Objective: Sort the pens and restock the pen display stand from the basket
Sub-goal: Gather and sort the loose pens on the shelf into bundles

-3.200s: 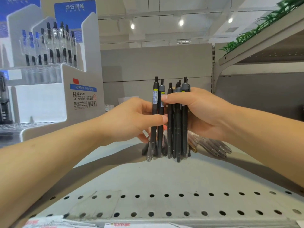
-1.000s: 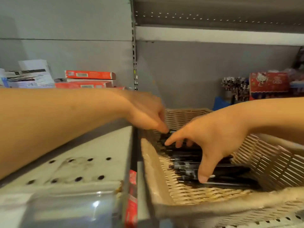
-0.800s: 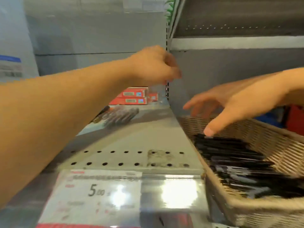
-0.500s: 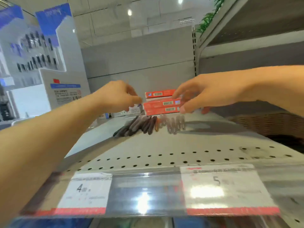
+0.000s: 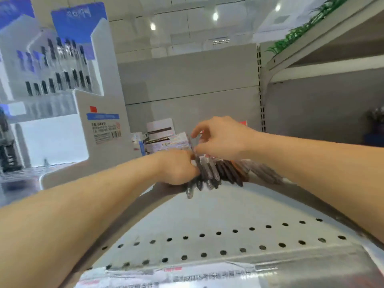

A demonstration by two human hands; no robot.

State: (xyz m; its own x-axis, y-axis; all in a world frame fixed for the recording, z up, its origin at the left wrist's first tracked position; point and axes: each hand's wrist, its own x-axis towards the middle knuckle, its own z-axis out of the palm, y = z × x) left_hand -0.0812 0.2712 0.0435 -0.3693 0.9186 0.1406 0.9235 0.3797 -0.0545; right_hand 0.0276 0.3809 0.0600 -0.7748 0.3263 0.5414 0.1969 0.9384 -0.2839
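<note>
Pens: we saw dark plastic pens [image 5: 216, 172] fanned out on the grey perforated metal shelf [image 5: 207, 217], toward its back edge.
Left hand [image 5: 176, 167]: our fingers curled round the fan's left pens.
Right hand [image 5: 222, 138]: curled above them; grip unclear through blur.
Stand: our white-and-blue pen display stand [image 5: 62, 84] stood past the shelf's left edge.

Shelf deck [image 5: 218, 213], near side of the fingers: bare perforated metal, open to passage. At the fingertips: fanned pens [image 5: 220, 173], lying flat. Just beyond the fingers: stacked boxes [image 5: 166, 142], blocking reach. Left of the fingers: pen display stand [image 5: 62, 96]. Above: upper shelf [image 5: 324, 57], headroom left between.
</note>
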